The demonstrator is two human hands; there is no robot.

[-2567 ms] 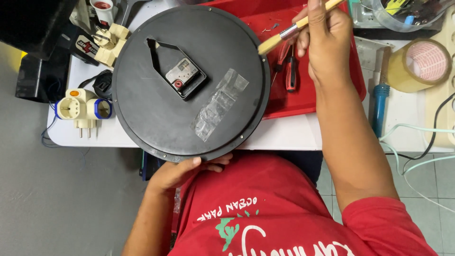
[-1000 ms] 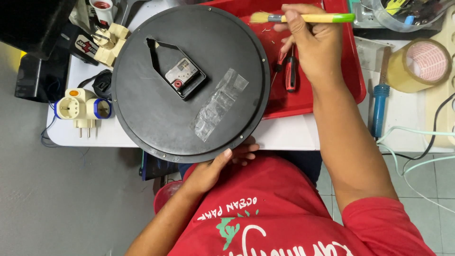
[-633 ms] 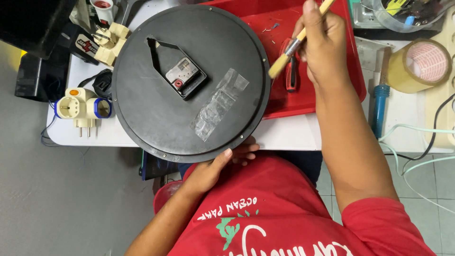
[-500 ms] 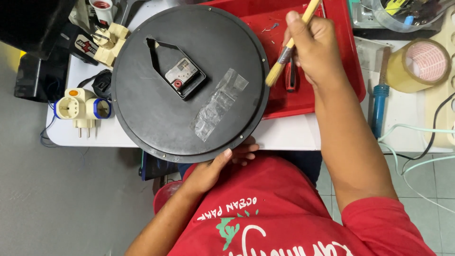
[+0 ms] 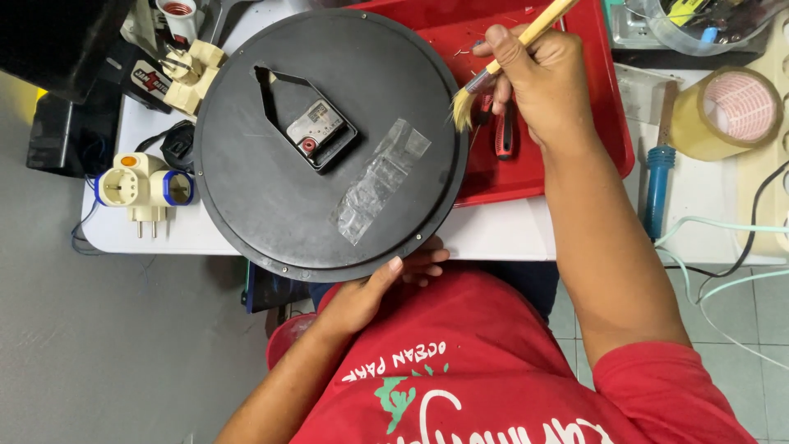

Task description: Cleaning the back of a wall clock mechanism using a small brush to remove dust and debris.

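At the far left of the white worktop lies a cream plug adapter with blue and orange rings, just beside the rim of a large round black clock that lies face down, overhanging the worktop's near edge. In its back sits a small grey movement in a recessed pocket, and a strip of clear tape runs across the lower middle. The left hand grips the clock's near rim from below, fingers curled under the edge. Further right, the right hand is closed around a yellow-handled brush, whose bristles touch the clock's right rim above a red tray. Red-handled pliers lie in the tray. At the right edge rest a blue screwdriver and a roll of brown tape.
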